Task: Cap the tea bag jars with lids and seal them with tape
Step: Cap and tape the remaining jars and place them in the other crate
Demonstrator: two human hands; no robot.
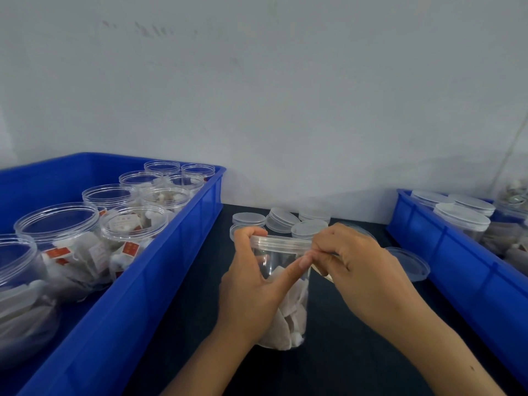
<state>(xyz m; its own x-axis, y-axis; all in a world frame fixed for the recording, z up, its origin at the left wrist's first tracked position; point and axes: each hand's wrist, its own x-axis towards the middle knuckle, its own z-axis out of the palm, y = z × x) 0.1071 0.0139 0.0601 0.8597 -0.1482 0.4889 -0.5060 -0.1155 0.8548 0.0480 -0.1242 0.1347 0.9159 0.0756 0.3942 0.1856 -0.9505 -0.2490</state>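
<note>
Left hand (251, 278) wraps the clear plastic tea-bag jar (285, 304) standing on the dark desk (188, 324), thumb pressed under the translucent round lid (281, 242) already seated. Right hand (354, 270) pinches clear tape at the lid seam; roll not discernible. Jar looks light, thin-walled, slick; best steadied round the body. Loose translucent lids (281, 220) crowd just behind. Blue plastic crates left (160, 270) and right (457, 264) leave only a narrow working lane.
</note>
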